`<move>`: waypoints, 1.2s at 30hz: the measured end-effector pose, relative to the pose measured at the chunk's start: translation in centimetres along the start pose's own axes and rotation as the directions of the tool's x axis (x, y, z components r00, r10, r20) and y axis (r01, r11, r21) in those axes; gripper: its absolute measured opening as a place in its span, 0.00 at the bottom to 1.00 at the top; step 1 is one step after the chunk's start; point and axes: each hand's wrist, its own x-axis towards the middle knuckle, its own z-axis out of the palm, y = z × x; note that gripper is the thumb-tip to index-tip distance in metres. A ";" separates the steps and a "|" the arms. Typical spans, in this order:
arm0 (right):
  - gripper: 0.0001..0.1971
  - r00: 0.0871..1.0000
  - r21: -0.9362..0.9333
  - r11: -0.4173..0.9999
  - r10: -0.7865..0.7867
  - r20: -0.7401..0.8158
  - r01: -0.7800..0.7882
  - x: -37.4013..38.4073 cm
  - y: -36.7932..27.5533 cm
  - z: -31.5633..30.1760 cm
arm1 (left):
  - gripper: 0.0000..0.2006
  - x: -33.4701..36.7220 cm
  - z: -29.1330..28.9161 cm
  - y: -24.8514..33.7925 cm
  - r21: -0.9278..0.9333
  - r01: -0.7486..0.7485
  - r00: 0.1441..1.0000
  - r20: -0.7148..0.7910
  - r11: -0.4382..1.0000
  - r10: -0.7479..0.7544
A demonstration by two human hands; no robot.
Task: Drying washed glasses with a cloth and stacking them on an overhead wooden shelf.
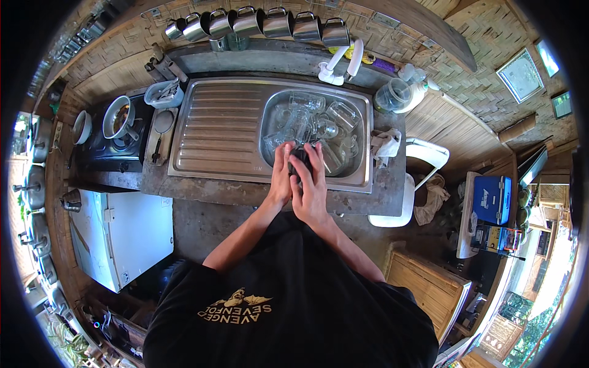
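My left hand and my right hand are together at the near edge of the steel sink. Their fingers close from both sides around a small black object, mostly covered, so its kind cannot be made out. Just beyond my fingertips, the basin holds several clear glass mugs, among them one lying at the back and a ribbed glass mug at the right. Others lie tumbled together, partly hidden behind my hands.
A ribbed drainboard adjoins the basin on the left. Behind stands a white faucet, under a row of hanging steel mugs. A clear container and a crumpled cloth sit at right; a stove with a pan is far left.
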 end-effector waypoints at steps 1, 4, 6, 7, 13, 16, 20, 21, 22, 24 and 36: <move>0.20 1.000 -0.014 1.000 -0.022 0.020 0.023 -0.3 0.0 0.1 | 0.22 0.2 -0.2 -0.3 0.000 0.001 1.000 0.001 1.000 -0.001; 0.20 0.976 0.128 0.983 0.151 -0.160 -0.131 -0.2 0.3 0.7 | 0.22 0.3 -0.8 0.3 0.312 -0.019 0.997 0.079 0.950 -0.006; 0.20 0.887 0.347 0.885 0.401 -0.227 -0.312 -0.1 1.3 1.0 | 0.22 -0.1 -0.6 0.2 0.229 0.055 0.989 0.120 0.972 -0.085; 0.20 0.795 0.530 0.736 0.582 -0.175 -0.422 0.0 1.8 1.1 | 0.23 -0.3 -0.3 0.8 0.256 0.088 0.983 0.136 0.963 -0.126; 0.23 0.721 0.754 0.536 0.682 -0.121 -0.379 0.8 2.6 1.8 | 0.23 0.2 -0.8 0.0 0.227 0.098 0.984 0.123 0.969 -0.129; 0.23 0.900 0.308 0.896 0.390 -0.197 -0.320 0.3 1.0 1.5 | 0.24 1.4 -1.6 -0.7 0.204 0.164 0.983 0.044 0.965 -0.176; 0.26 0.998 0.020 0.998 0.062 -0.031 -0.061 -0.7 -0.3 1.0 | 0.29 2.2 -0.7 -0.7 0.221 -0.112 0.990 -0.065 0.969 0.129; 0.25 0.999 -0.020 0.999 0.027 -0.036 -0.027 -0.9 -0.3 1.2 | 0.29 2.1 -0.7 -0.6 0.220 -0.113 0.989 -0.065 0.969 0.130; 0.25 0.995 0.036 0.997 0.068 -0.069 -0.065 -0.8 0.1 1.3 | 0.27 1.8 -0.8 -0.4 0.216 -0.044 0.998 -0.034 0.975 0.052; 0.24 0.965 0.197 0.963 0.215 -0.153 -0.184 -0.2 0.4 1.5 | 0.25 1.7 -1.0 0.0 0.201 0.089 0.996 0.012 0.976 -0.093; 0.23 0.871 0.419 0.831 0.464 -0.159 -0.367 1.5 2.1 1.3 | 0.27 0.8 -0.8 0.2 0.318 -0.067 0.997 0.062 0.946 0.050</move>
